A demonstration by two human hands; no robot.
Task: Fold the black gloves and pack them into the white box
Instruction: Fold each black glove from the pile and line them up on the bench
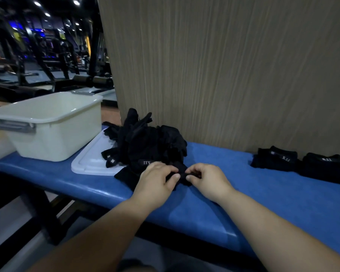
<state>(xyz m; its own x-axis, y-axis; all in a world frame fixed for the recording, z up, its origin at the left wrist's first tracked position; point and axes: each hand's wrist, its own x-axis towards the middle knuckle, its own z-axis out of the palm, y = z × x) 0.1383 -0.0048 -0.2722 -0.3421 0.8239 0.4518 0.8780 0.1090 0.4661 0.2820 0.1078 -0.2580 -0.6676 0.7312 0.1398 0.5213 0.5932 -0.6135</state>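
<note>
Gloves (145, 142) lie heaped; my left hand (155, 181) and right hand (206, 181) pinch one glove (182, 176), folding. Next: flatten it, then reach the box (47, 124).

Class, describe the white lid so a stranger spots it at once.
Find the blue bench. Beside the white box on it, the lid lies flat, partly under the heap of black gloves. Unlike the deep box, it is thin.

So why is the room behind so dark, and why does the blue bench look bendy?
Head view: the gym machines behind sit in dim light with small ceiling lamps glaring; the wide-angle lens curves the blue bench; the black gloves lose detail in shadow.
</note>
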